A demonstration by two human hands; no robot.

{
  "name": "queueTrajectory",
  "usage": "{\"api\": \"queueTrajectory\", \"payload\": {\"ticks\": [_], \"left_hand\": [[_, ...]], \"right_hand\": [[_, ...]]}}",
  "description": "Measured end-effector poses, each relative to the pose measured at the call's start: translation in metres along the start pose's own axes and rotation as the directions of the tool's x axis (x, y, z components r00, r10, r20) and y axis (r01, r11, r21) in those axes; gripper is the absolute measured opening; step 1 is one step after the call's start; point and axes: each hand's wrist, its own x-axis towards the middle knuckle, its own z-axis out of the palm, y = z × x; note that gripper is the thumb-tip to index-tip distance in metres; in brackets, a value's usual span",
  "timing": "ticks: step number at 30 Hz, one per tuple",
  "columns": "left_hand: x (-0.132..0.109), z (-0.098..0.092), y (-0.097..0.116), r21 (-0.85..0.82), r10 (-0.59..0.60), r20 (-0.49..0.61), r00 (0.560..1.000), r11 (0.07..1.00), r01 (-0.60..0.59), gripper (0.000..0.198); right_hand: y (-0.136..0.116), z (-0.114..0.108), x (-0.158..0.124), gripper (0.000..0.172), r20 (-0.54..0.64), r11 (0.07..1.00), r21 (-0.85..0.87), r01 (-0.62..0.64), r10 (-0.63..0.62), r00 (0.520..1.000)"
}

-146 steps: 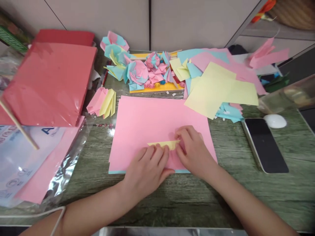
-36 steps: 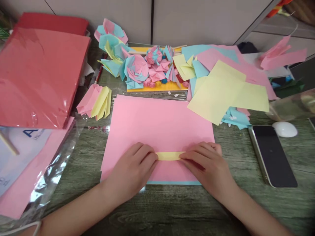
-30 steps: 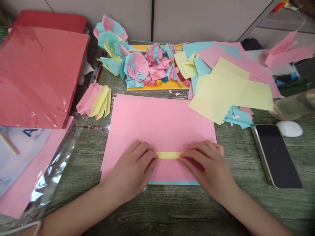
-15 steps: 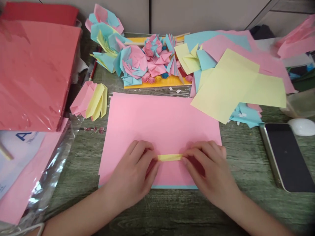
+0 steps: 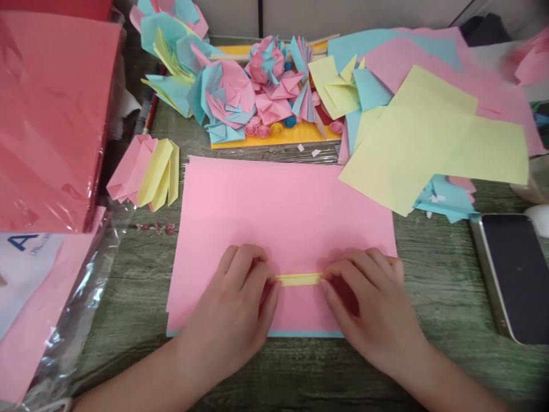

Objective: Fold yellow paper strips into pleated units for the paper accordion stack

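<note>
A narrow folded strip of yellow paper [image 5: 299,280] stretches between my two hands, low over a stack of pink sheets [image 5: 283,217]. My left hand [image 5: 242,292] pinches its left end between thumb and fingers. At the right end, my right hand [image 5: 364,292] grips it the same way. The fingertips cover both ends of the strip. A blue sheet [image 5: 304,334] peeks out along the stack's front edge.
Folded pink and blue paper pieces [image 5: 270,86] lie on a yellow board at the back. Loose yellow sheets [image 5: 412,143] overlap the stack's far right corner. A phone [image 5: 517,274] rests at right. Red paper in plastic [image 5: 51,120] and folded yellow paper [image 5: 158,174] are at left.
The yellow strip now shows a fold line along its length and looks slightly rolled. Both hands keep their pinch on its ends. The camera view has moved a little closer.
</note>
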Motion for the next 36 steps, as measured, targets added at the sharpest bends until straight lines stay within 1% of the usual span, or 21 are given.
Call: {"api": "queueTrajectory", "payload": {"ticks": [13, 18, 22, 36], "left_hand": [[0.003, 0.0002, 0.0004, 0.105, 0.044, -0.012, 0.999, 0.994, -0.042, 0.009], [0.0033, 0.0004, 0.001, 0.152, 0.059, -0.014, 0.998, 0.987, -0.056, 0.01], [0.0042, -0.0001, 0.0012, 0.183, 0.065, 0.006, 0.998, 0.981, -0.065, 0.011], [0.004, -0.0002, 0.0, 0.188, 0.069, 0.025, 0.997, 0.98, -0.072, 0.01]], "right_hand": [[-0.0005, -0.0006, 0.0032, 0.008, 0.029, 1.0, -0.013, -0.028, 0.028, 0.999], [-0.0013, -0.0013, 0.0039, 0.008, 0.021, 0.999, -0.02, -0.025, 0.025, 0.999], [-0.0012, -0.0017, 0.0039, 0.008, 0.025, 0.999, -0.03, -0.029, 0.03, 0.999], [-0.0018, -0.0011, 0.0054, 0.006, 0.009, 0.999, -0.047, -0.021, 0.021, 1.0]]}}
